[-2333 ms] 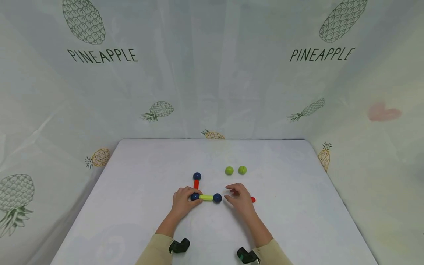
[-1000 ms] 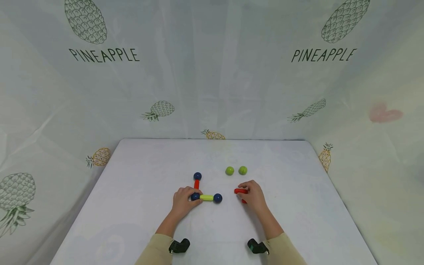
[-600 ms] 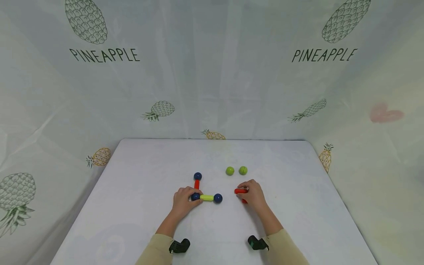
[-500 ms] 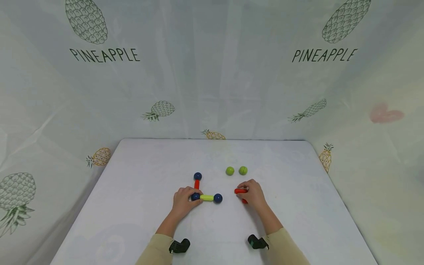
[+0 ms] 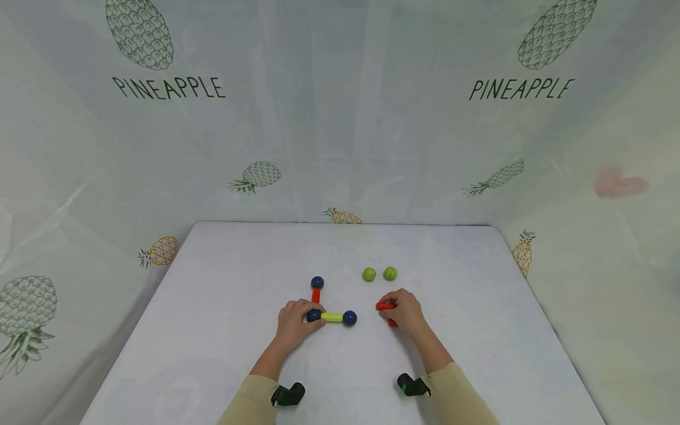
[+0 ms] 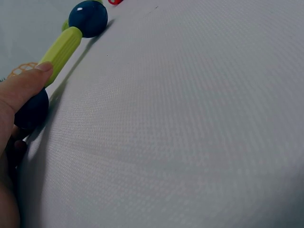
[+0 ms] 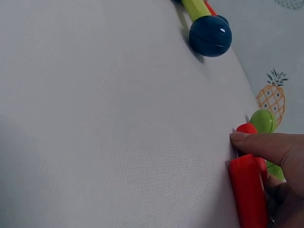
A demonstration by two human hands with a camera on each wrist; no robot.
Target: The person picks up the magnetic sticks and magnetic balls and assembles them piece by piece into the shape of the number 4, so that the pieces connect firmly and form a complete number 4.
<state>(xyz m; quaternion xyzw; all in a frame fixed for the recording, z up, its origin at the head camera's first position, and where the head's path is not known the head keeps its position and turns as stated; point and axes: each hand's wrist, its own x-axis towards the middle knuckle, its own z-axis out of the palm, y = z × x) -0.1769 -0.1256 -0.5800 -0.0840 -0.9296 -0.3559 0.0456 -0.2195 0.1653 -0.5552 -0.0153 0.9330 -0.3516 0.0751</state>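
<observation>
Pinched red rod (image 5: pixel 384 306) well inside table edge (image 5: pixel 414 226)

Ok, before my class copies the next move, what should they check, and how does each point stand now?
1. Left hand grips the corner ball: ok.
2. Yellow rod meets the outer ball: ok.
3. Right hand pinches the upper red rod: ok.
4. Upper red rod joined to the outer ball: not ok, there is a gap.
5. Lower red rod free of the right hand: cannot tell.
6. Green balls joined to rods: not ok, both loose.
</observation>
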